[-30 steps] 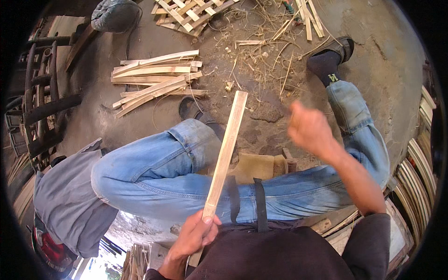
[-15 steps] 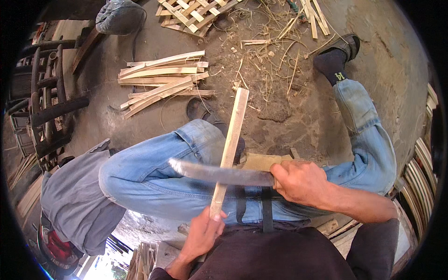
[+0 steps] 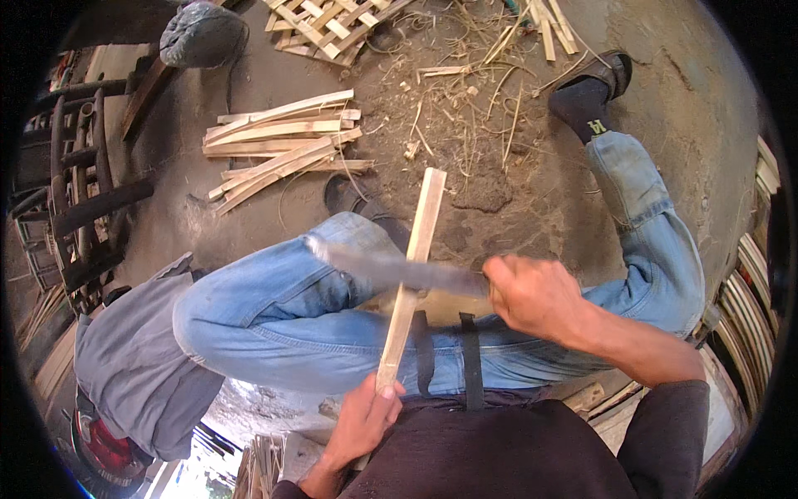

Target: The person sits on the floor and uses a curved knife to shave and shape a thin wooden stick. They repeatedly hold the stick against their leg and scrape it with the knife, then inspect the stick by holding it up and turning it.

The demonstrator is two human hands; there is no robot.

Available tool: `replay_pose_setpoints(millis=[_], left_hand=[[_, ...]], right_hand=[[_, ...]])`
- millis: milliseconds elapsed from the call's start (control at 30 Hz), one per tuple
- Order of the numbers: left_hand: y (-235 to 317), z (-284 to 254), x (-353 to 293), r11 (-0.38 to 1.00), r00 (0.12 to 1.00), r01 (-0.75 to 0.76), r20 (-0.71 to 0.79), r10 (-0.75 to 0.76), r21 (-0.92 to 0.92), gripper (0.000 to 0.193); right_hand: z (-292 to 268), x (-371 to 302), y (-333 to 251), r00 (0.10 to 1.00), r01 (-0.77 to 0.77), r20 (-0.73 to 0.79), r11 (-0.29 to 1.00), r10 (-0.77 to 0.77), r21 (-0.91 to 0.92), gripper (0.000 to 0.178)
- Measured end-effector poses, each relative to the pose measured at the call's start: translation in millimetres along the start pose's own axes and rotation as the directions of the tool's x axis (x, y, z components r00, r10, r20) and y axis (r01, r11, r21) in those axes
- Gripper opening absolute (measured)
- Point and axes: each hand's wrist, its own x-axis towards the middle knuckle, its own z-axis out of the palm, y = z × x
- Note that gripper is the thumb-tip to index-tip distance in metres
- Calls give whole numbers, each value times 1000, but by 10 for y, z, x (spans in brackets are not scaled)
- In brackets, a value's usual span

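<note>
Now the long wooden slat (image 3: 411,274) is kept slanted across the jeans-clad thigh (image 3: 274,308), as half a second before, its lower end gripped by the left hand (image 3: 362,420). The blurred blade (image 3: 391,270) — clasped in the right hand (image 3: 532,295) — is laid across the slat's middle, where earlier it was lower down, nearer the left hand.

Pale raw wood slat (image 3: 414,264); dull grey metal blade (image 3: 391,268); blue denim jeans (image 3: 274,308); rough dirt floor (image 3: 690,108).
</note>
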Motion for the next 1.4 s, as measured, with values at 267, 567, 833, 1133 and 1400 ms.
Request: replay_pose_setpoints(millis=[267, 567, 833, 1133, 1400], left_hand=[[45, -6, -10, 996, 992, 83, 96, -81, -18, 22], [172, 3, 387, 900, 977, -7, 189, 99, -435, 47], [150, -42, 433, 862, 985, 24, 161, 67, -506, 46], [274, -41, 357, 938, 993, -33, 95, 69, -344, 44], [341, 17, 331, 978, 993, -122, -18, 120, -170, 48]], right_hand=[[144, 306, 204, 966, -15, -253, 992, 47, 128, 28], [367, 848, -234, 933, 54, -44, -17, 357, 998, 26], [244, 32, -547, 989, 124, -107, 976, -106, 177, 27], [203, -11, -485, 984, 130, -97, 972, -151, -197, 19], [164, -64, -413, 996, 89, -32, 996, -88, 25, 19]])
